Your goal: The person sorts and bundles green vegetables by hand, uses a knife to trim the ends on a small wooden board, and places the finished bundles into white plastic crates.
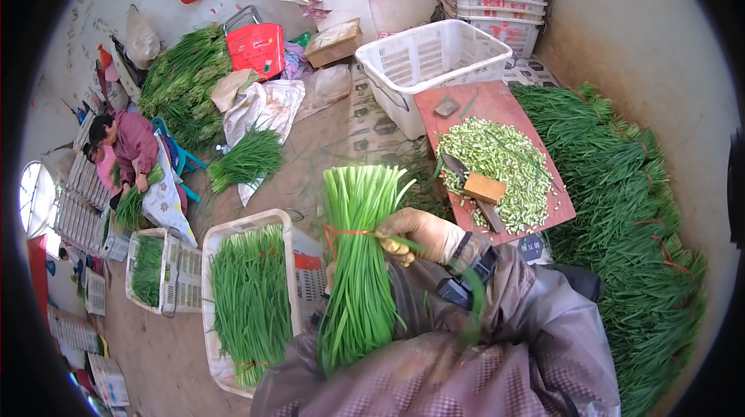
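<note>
A bundle of garlic chives (361, 269) stands upright against my lap, pale stem ends up, with a red tie (349, 231) round its upper part. My right hand (419, 236), in a tan glove, is closed at the bundle's right side by the tie. A loose green chive leaf (410, 244) sticks out from its fingers, and a blurred length of leaf hangs over my wrist. Of my left hand (330, 277) only a tan sliver shows at the bundle's left edge; its fingers are hidden.
At my right a reddish board (497, 99) bears chopped stem ends (516, 161), a knife (490, 217) and a tan block (485, 188). Tied chives (621, 184) line the wall. A chive-filled crate (209, 262) stands left; beyond, a co-worker (136, 141) handles chives.
</note>
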### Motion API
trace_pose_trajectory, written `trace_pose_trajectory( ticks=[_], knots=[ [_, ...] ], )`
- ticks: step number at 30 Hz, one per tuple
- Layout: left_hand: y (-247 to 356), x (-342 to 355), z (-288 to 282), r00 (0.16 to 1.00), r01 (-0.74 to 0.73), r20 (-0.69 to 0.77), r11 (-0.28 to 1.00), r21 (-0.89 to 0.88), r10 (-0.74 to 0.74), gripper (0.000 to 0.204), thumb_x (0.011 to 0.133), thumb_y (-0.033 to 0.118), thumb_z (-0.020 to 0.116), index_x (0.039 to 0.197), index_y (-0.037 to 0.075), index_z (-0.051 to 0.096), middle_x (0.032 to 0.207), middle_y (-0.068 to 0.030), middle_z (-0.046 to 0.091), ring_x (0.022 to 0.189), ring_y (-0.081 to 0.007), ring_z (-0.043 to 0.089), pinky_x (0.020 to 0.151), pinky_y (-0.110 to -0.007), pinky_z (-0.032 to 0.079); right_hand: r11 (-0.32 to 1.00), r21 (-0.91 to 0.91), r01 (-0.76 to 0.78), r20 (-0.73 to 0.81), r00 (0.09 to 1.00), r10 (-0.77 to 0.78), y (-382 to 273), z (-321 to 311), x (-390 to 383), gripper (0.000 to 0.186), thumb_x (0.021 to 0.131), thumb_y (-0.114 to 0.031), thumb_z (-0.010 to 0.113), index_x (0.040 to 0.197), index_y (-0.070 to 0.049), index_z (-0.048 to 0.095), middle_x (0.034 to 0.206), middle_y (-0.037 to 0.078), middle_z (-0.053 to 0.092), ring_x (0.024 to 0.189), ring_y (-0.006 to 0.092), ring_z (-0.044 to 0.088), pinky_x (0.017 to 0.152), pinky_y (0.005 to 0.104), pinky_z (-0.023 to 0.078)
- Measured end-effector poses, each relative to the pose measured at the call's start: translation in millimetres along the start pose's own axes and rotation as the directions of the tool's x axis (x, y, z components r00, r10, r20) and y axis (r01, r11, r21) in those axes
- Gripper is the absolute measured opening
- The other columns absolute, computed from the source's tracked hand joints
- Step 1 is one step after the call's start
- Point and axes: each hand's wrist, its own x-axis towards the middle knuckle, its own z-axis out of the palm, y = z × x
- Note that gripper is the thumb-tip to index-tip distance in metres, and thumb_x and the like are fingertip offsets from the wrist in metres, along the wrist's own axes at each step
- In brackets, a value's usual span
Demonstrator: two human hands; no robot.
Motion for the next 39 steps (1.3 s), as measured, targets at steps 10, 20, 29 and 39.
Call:
trace_pose_trajectory(
  ticks=[10, 20, 29, 39],
  knots=[
    [1, 4, -4, 1.000, 0.018, 0.022, 1.000, -0.020, -0.017, 0.079, 0.082, 0.036, 0.062, 0.148, 0.001, 0.035, 0.128, -0.0208, 0.057, 0.112, -0.0313, 0.060, 0.094, -0.044, 0.052, 0.592, -0.766, -0.250, -0.087, 0.953, 0.289, -23, -24, -53, 0.036, 0.096, -0.033, 0.064, 0.101, 0.001, 0.072, 0.083, 0.010, 0.070, 0.075, 0.0165, 0.066, 0.075, 0.0290, 0.052],
    [0, 12, -2, 0.998, 0.041, 0.045, 0.999, -0.026, -0.040, 0.078, 0.084, 0.036, 0.061, 0.148, 0.001, 0.035, 0.126, -0.0205, 0.057, 0.111, -0.0312, 0.060, 0.093, -0.044, 0.051, 0.480, -0.874, 0.073, -0.324, 0.649, -0.688, -19, -44, -33, 0.018, 0.092, -0.017, 0.064, 0.095, 0.000, 0.067, 0.080, 0.012, 0.066, 0.074, 0.0202, 0.064, 0.074, 0.0320, 0.051],
    [1, 20, -2, 0.997, 0.049, 0.053, 0.998, -0.025, -0.048, 0.077, 0.085, 0.037, 0.060, 0.148, 0.002, 0.035, 0.125, -0.0203, 0.057, 0.109, -0.0311, 0.060, 0.092, -0.044, 0.051, -0.234, -0.608, -0.759, -0.600, 0.632, -0.491, -14, -195, -71, 0.082, 0.081, -0.050, 0.068, 0.152, -0.024, 0.034, 0.146, 0.020, 0.045, 0.133, 0.0387, 0.045, 0.110, 0.0527, 0.034],
    [1, 24, -6, 0.997, 0.066, 0.036, 0.997, -0.040, -0.065, 0.076, 0.086, 0.038, 0.059, 0.149, 0.002, 0.034, 0.123, -0.0200, 0.057, 0.108, -0.0311, 0.060, 0.091, -0.044, 0.051, -0.348, -0.885, -0.310, 0.167, 0.487, -0.857, -36, -133, -40, 0.049, 0.096, -0.038, 0.058, 0.129, -0.002, 0.051, 0.090, 0.012, 0.062, 0.081, 0.0306, 0.062, 0.066, 0.0394, 0.051]
  ],
)
